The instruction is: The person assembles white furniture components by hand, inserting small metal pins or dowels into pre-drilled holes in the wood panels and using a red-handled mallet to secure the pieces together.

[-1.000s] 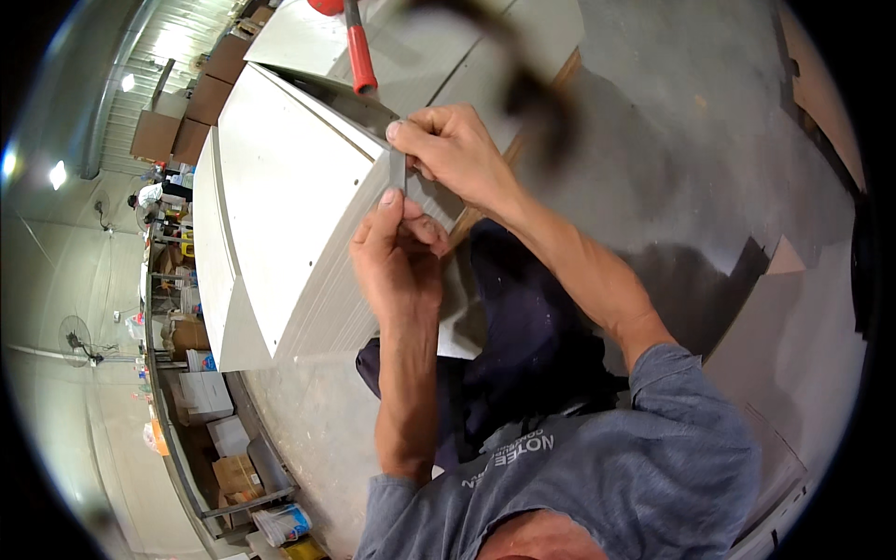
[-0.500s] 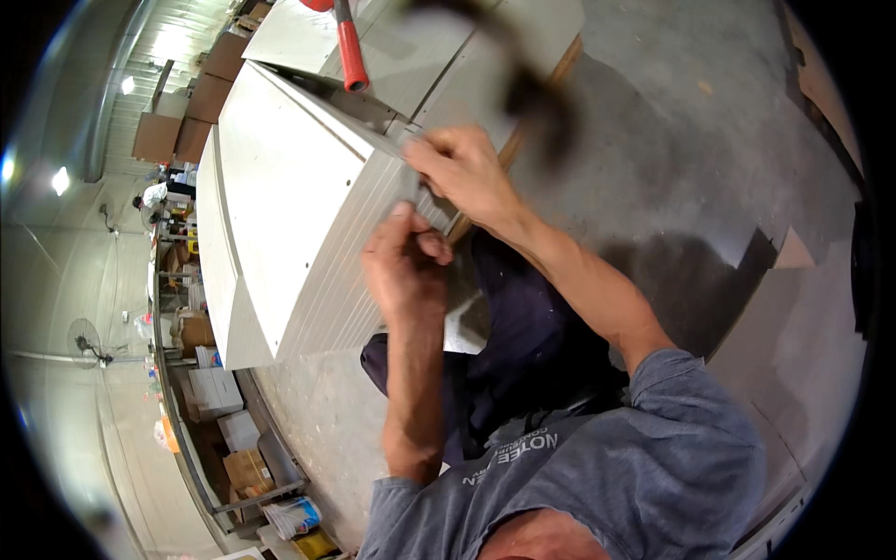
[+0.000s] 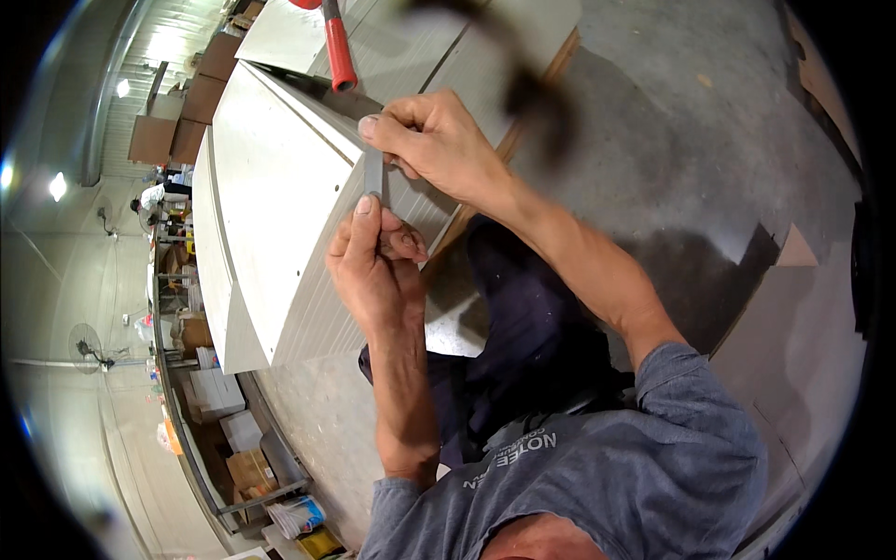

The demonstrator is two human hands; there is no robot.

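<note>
A narrow, flat grey strip (image 3: 374,174) stretches between my two hands over the corner of a stack of white boards (image 3: 280,177). My left hand (image 3: 369,271) pinches its nearer end between thumb and fingers. At the farther end, my right hand (image 3: 429,140) grips it with thumb and bent fingers, which hide that end. Small dark holes dot the top board's face, and the stack's layered edges show beneath my left hand. Just beyond my right hand, a tool with a red handle (image 3: 342,63) lies on the boards; most of its head is out of view.
More pale boards (image 3: 397,51) lie behind, with a wooden edge (image 3: 509,145) along their right side. Shelving with boxes (image 3: 210,392) runs down the left, where a person in white (image 3: 161,194) stands far off. A blurred dark shape (image 3: 541,107) crosses the upper view.
Both hands have shifted left, the right one also farther away. More of the grey strip now shows between them.
</note>
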